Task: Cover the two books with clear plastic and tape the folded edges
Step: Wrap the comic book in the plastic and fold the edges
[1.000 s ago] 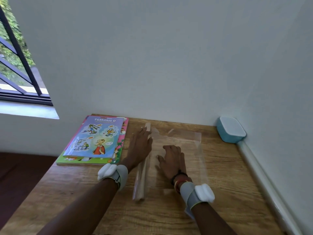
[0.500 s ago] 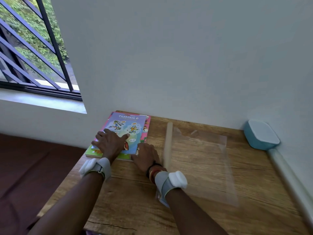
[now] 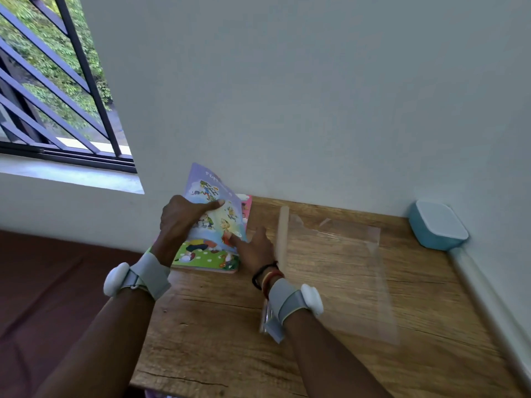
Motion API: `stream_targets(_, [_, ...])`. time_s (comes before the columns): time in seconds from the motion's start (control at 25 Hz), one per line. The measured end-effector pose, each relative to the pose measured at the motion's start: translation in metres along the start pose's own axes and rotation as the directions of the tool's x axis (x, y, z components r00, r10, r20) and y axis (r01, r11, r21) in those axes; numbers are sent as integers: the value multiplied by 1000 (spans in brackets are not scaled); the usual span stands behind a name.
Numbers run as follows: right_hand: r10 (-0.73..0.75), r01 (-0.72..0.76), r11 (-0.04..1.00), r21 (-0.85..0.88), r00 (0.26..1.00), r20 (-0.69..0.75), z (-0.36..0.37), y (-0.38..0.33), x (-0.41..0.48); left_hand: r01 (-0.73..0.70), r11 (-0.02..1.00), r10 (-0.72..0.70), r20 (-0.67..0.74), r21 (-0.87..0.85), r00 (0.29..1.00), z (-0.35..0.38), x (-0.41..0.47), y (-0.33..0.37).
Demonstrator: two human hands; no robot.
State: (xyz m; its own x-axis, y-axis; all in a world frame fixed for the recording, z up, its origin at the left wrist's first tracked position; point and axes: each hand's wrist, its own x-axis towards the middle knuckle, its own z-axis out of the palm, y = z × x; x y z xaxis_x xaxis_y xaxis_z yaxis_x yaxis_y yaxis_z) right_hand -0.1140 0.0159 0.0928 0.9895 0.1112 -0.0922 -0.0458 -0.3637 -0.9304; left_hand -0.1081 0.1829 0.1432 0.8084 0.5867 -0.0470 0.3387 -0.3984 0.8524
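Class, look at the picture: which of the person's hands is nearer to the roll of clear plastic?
Right. The right hand lies just left of the roll of clear plastic, almost beside it; the left hand grips the purple book farther left.

Books (image 3: pixel 214 225) left on table (image 3: pixel 218 334), plastic sheet (image 3: pixel 339 271) right, box (image 3: pixel 438 224) in far-right corner

Plain pale grey painted wall (image 3: pixel 316 96) fills the upper frame. Black-barred window (image 3: pixel 57 96) upper left, daylit. Brown wood-grain table (image 3: pixel 215 326) lower right.
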Motion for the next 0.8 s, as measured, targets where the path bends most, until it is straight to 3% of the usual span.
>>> stream_targets(0.12, [143, -113, 938, 327, 987, -67, -42, 4, 6, -38, 969, 51, 47, -243, 998, 11, -27, 36])
stream_targets(0.2, [156, -101, 843, 528, 986, -61, -81, 20, 4, -36, 945, 104, 192, -324, 976, 36, -53, 51])
stream_targets(0.28, [209, -127, 779, 614, 976, -64, -117, 38, -3, 44, 925, 113, 383, -377, 917, 71, -82, 53])
stream_targets(0.36, [272, -132, 818, 560, 946, -176, -152, 62, -11, 184, 885, 95, 553, -428, 828, 110, -105, 49])
stream_targets(0.56, [326, -220, 920, 324, 889, -321, -200, 105, -21, 228, 925, 10, 620, -303, 785, 190, -106, 16])
stream_targets(0.8, [287, -356, 924, -137, 886, -364, -206, 98, -26, 18, 998, 9, 441, -56, 897, 176, -149, 28])
